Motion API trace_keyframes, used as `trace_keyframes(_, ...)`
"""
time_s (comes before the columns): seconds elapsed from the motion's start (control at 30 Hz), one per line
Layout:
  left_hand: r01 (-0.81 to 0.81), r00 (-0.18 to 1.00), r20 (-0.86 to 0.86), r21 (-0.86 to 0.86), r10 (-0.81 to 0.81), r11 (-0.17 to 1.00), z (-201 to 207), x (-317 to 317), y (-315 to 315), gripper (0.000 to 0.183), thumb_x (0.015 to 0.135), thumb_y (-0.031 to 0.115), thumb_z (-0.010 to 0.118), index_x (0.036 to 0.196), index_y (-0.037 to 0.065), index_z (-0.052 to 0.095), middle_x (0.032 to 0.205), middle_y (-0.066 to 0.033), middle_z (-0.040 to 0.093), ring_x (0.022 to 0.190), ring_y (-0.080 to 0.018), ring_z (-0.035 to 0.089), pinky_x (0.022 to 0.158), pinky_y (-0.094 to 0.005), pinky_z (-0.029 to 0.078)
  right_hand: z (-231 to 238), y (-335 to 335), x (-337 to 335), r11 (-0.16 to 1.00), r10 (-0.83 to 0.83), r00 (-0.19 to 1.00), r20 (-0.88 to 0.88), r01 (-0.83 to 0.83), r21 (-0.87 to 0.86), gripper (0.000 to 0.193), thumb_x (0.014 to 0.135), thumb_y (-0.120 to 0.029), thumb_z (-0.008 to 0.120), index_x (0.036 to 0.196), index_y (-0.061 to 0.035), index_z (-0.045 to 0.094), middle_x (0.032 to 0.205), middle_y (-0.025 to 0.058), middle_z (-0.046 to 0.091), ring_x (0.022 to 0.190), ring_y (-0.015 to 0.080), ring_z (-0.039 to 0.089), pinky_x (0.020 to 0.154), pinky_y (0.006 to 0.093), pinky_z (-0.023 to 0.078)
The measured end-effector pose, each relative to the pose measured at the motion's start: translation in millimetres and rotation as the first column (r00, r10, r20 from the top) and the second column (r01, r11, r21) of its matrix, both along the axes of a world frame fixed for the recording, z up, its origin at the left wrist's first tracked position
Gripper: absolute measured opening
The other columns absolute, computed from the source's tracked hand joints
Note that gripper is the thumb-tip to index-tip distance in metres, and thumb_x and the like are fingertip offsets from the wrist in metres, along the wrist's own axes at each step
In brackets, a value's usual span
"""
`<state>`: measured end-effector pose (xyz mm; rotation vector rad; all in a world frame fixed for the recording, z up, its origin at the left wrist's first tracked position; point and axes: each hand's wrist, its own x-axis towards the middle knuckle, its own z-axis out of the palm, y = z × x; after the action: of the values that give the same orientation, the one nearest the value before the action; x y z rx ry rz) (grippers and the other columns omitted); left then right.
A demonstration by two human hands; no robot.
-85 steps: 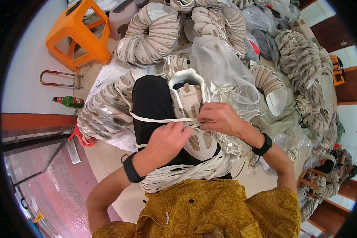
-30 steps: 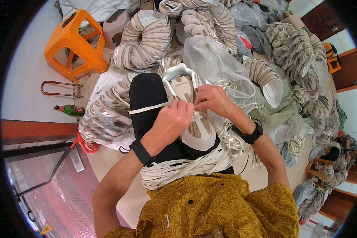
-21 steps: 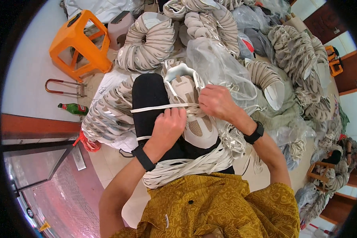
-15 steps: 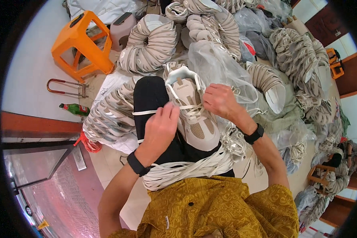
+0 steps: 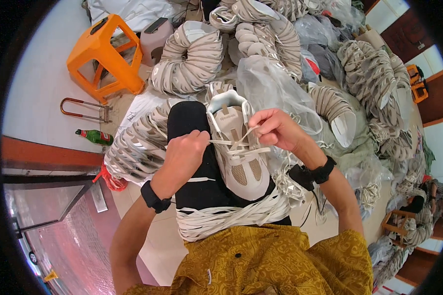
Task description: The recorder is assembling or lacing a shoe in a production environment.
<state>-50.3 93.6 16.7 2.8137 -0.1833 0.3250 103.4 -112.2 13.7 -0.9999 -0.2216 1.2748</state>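
A beige and white sneaker [image 5: 245,188] rests on my black-trousered legs, toe toward me, with cream lacing across its front. My left hand [image 5: 186,151] is closed beside the shoe's left edge, gripping one end of a shoelace [image 5: 219,142]. Just right of the shoe opening, my right hand [image 5: 276,130] pinches another stretch of that lace between thumb and fingers. The lace runs over the tongue [image 5: 230,120] between both hands. Across my lap lies a thick bundle of loose cream laces [image 5: 231,216].
Curved stacks of nested shoe parts [image 5: 188,61] lie ahead, with more [image 5: 333,110] to the right. Clear plastic bags [image 5: 275,88] lie among them. An orange stool [image 5: 118,73] and a green bottle [image 5: 94,136] stand at left. People [image 5: 434,196] are at the far right.
My right hand has turned, and its thumb and fingers now show pinching the lace. My left hand has shifted left, away from the shoe, with the lace stretched between them.
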Motion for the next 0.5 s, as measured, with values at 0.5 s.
trace_keyframes(0.5, -0.151, 0.982, 0.121, 0.03, 0.146, 0.988, 6, -44, 74, 0.007, 0.077, 0.007, 0.051, 0.083, 0.002, 0.053, 0.075, -0.0128, 0.055, 0.068, -0.0301, 0.056, 0.057, -0.0361, 0.045, -31, -11, 27, 0.944, -0.087, 0.588, 0.804, 0.307, -0.122, 0.009, 0.066, -0.004, 0.06, 0.075, -0.0017, 0.059, 0.072, 0.0092, 0.059, 0.044, 0.0118, 0.041, 0.04, 0.0243, 0.029)
